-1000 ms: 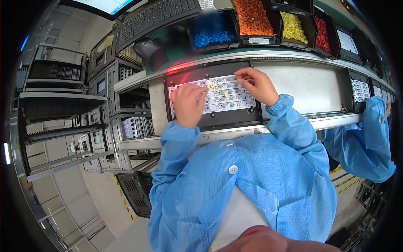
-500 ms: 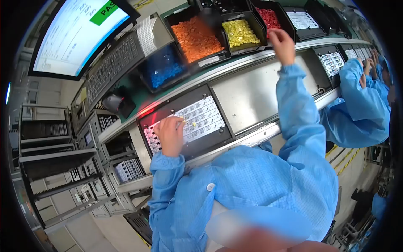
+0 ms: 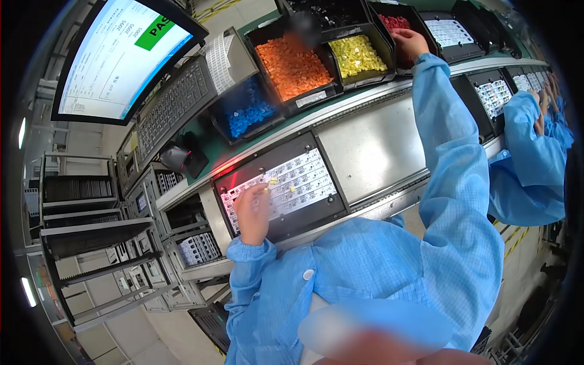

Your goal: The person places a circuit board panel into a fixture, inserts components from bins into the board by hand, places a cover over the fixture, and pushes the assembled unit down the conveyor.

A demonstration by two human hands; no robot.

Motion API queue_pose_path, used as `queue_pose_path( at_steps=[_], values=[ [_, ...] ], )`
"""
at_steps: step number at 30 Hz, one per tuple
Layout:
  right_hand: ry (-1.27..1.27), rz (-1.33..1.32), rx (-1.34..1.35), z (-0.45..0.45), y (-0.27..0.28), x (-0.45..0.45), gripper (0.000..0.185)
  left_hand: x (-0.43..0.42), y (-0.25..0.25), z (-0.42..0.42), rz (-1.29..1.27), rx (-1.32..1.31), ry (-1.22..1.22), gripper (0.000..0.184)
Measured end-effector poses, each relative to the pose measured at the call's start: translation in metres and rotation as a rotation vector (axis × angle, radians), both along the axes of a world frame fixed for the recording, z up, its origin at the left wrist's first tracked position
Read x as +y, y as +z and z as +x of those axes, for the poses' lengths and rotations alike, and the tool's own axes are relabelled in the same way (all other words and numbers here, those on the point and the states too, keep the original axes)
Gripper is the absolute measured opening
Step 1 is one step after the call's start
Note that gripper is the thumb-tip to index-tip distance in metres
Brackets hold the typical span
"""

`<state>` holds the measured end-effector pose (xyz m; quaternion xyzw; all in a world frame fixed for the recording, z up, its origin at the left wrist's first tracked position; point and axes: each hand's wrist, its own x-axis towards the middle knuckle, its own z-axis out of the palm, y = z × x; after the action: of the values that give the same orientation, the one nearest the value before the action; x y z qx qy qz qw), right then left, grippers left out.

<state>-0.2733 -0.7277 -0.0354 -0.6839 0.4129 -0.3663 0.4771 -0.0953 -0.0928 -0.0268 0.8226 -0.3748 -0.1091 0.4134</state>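
Observation:
My left hand (image 3: 252,214) is over the left part of a white printed circuit board panel (image 3: 307,176) set in a black tray (image 3: 334,208). Its thumb and fingers are pinched, with a speck of yellow at the tips that looks like a small yellow piece. Just beyond the fingertips, one yellow piece (image 3: 273,180) rests on the panel, and another yellow piece (image 3: 292,189) lies to its right. My right hand (image 3: 412,44) reaches into the black bin of small red pieces (image 3: 395,23). Its fingers are drawn together at the pieces; whatever they hold is hidden.
Bins of orange pieces (image 3: 292,67), yellow pieces (image 3: 358,56) and blue pieces (image 3: 250,117) line the bench behind the rail. A monitor (image 3: 121,67), keyboard (image 3: 176,100) and mouse (image 3: 174,157) stand at left. At right, a co-worker's blue sleeve (image 3: 523,118) reaches toward the line.
My right hand has moved from the front edge of the red bin into it. My left fingertips have drawn back slightly, leaving a yellow piece on the panel. The whole view has shifted.

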Motion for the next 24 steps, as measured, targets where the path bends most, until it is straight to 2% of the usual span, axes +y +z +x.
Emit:
queue_pose_path(
  at_steps=[1,2,5,9,18,21,24],
  values=[
    [0.001,0.244,-0.228,-0.001,-0.002,-0.005,0.029,0.004,-0.003,0.001,0.006,0.0,0.003,0.018],
    [0.046,0.361,-0.365,-0.003,-0.008,-0.017,0.031,0.008,-0.006,0.003,0.01,-0.001,0.003,0.018],
    [-0.087,0.604,-0.554,-0.008,0.038,0.03,0.039,0.011,-0.008,-0.001,-0.029,0.058,0.005,0.016],
    [-0.029,0.578,-0.464,-0.019,0.052,0.046,0.04,0.011,-0.01,-0.006,-0.062,0.072,0.0,0.015],
    [0.009,0.57,-0.476,-0.029,0.059,0.057,0.042,0.013,-0.004,-0.013,-0.093,0.098,-0.016,0.015],
    [-0.035,0.56,-0.528,-0.028,0.06,0.059,0.04,0.015,-0.005,-0.014,-0.077,0.071,-0.024,0.015],
    [-0.055,0.75,-0.76,-0.031,0.048,0.038,0.032,0.014,-0.002,-0.018,-0.094,0.141,-0.022,0.015]
  ],
)
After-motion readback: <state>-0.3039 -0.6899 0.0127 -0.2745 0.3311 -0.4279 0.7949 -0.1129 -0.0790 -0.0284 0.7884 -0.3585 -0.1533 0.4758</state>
